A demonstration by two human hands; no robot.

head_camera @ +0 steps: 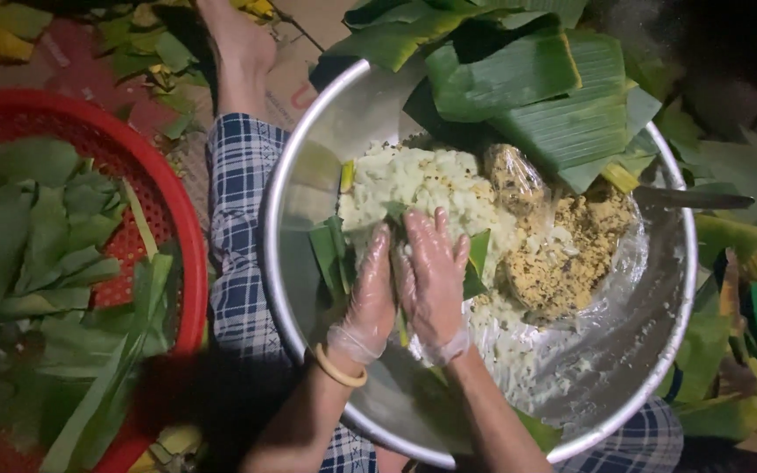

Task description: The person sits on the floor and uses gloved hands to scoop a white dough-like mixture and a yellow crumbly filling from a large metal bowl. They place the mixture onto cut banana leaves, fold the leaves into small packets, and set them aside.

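Leaf parcel point(335, 254) cupped btwn left hand point(371, 293) & right hand point(431, 276), fingers closed round it.

It looked like a home floor used for cooking by hand: a wide metal basin point(308, 140) of rice and filling rested across a seated person's checked trousers point(237, 228), with a red basket point(181, 219) of leaves and banana leaves point(562, 114) around it.
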